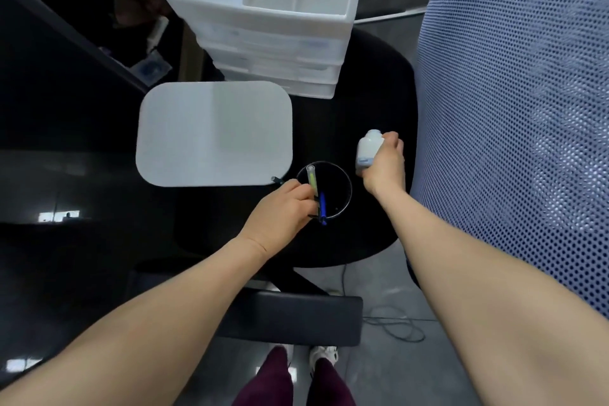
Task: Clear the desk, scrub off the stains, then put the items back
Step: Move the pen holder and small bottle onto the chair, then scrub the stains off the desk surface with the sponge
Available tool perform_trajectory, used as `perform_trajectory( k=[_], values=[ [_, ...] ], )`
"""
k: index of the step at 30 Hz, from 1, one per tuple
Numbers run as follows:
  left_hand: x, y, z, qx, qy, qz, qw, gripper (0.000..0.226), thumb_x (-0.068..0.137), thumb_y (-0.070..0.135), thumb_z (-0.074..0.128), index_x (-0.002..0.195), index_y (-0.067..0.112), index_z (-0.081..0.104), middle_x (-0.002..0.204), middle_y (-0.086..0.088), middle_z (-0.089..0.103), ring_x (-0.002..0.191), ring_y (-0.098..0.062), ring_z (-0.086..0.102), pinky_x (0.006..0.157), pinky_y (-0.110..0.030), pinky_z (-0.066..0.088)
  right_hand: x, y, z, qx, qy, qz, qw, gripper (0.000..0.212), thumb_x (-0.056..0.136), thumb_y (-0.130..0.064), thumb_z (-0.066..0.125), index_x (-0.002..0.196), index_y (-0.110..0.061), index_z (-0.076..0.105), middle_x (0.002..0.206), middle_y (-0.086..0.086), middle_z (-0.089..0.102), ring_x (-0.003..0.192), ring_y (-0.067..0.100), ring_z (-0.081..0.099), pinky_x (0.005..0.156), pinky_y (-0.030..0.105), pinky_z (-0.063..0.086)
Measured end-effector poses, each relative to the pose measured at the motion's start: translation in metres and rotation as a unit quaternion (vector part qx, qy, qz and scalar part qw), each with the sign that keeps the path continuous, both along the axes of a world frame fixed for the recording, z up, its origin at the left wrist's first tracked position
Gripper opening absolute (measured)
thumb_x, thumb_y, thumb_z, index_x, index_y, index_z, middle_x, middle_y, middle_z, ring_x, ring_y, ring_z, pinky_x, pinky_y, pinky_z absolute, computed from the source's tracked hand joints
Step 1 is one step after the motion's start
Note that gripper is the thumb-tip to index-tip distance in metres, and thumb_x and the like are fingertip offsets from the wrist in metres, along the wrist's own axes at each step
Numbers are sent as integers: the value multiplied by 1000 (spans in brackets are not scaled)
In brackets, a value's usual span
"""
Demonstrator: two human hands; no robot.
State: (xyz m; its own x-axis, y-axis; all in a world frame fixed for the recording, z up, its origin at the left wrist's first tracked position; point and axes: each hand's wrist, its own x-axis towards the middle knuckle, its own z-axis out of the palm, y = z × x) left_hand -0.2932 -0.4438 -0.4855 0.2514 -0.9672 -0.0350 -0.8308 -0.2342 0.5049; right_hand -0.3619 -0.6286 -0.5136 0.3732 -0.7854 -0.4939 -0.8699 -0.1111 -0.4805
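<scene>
A black round pen cup (342, 189) stands on the black seat of an office chair (369, 227). Inside it lean a yellow-green pen (311, 179) and a blue pen (323, 206). My left hand (280, 211) grips the cup at its left rim, fingers curled over the edge by the pens. My right hand (385, 163) holds a small white bottle (368, 147) just right of the cup, above the seat. A white rounded board (214, 133) lies to the left of the cup. A white drawer organiser (263, 26) stands on the seat's far side.
The chair's blue mesh backrest (514, 109) fills the right side. A dark glossy desk (66, 175) lies at the left. A black armrest pad (290, 320) is below the seat. A cable (395, 326) trails on the grey floor near my shoes.
</scene>
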Motion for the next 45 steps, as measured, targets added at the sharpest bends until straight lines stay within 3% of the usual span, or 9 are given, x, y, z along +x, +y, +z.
perform_trajectory(
  k=[8, 11, 14, 19, 27, 34, 38, 42, 45],
  values=[
    [0, 2, 3, 45, 14, 30, 998, 28, 63, 4, 82, 89, 10, 71, 93, -3, 64, 84, -24, 59, 59, -35, 55, 2, 0, 3, -3, 36, 15, 999, 64, 80, 3, 64, 133, -6, 30, 136, 13, 36, 113, 34, 48, 92, 48, 48],
    [-4, 3, 13, 70, 29, 48, 996, 32, 75, 5, 74, 106, 10, 68, 114, -3, 62, 105, -23, 57, 78, -37, 54, -2, 1, 9, -15, 76, 57, 995, 77, 78, -1, 70, 140, -7, 25, 140, 12, 31, 117, 32, 46, 95, 45, 47],
    [-8, 5, 28, 98, 46, 74, 991, 39, 86, 7, 62, 125, 15, 58, 134, 5, 50, 119, -16, 49, 92, -28, 45, -5, 2, 26, -20, 90, 81, 992, 82, 77, -3, 72, 143, -8, 23, 142, 12, 28, 121, 31, 44, 98, 42, 44],
    [-10, 10, 72, 106, 53, 112, 987, 43, 93, 11, 50, 134, 21, 48, 140, 13, 41, 111, -13, 54, 79, -19, 41, -8, 2, 82, -35, 91, 120, 988, 78, 81, -6, 70, 144, -12, 26, 145, 10, 27, 124, 29, 40, 99, 38, 38],
    [-8, 53, 178, 84, -7, 232, 969, 46, 94, 12, 46, 139, 22, 42, 137, 10, 41, 106, -14, 56, 74, -28, 48, 12, 48, 200, -63, 16, 223, 973, 57, 87, -14, 64, 137, -12, 36, 139, 11, 33, 121, 31, 43, 88, 37, 40],
    [-25, 149, 267, 56, -40, 412, 909, 47, 94, 17, 48, 140, 22, 40, 138, 8, 40, 112, -17, 53, 84, -36, 51, 47, 147, 312, -78, -65, 387, 917, 59, 90, -16, 63, 141, -11, 34, 142, 11, 36, 127, 30, 41, 94, 38, 41],
    [-50, 226, 315, 41, -13, 491, 870, 46, 95, 15, 47, 141, 21, 40, 139, 3, 39, 117, -21, 50, 93, -31, 43, 58, 222, 372, -80, -82, 462, 880, 56, 90, -17, 63, 138, -11, 37, 137, 14, 37, 120, 33, 45, 89, 39, 44],
    [-88, 319, 352, 29, -50, 584, 810, 41, 93, 15, 50, 133, 23, 46, 131, 3, 44, 107, -23, 56, 81, -35, 48, 50, 314, 418, -69, -122, 528, 837, 49, 90, -12, 62, 135, -12, 41, 137, 12, 39, 116, 32, 49, 89, 40, 49],
    [-123, 386, 366, 25, -48, 656, 753, 31, 90, 12, 52, 120, 18, 55, 126, -1, 47, 107, -26, 55, 85, -39, 47, 32, 384, 436, -71, -143, 585, 795, 51, 90, -13, 62, 136, -10, 40, 139, 11, 41, 119, 29, 49, 90, 35, 46]
  ],
)
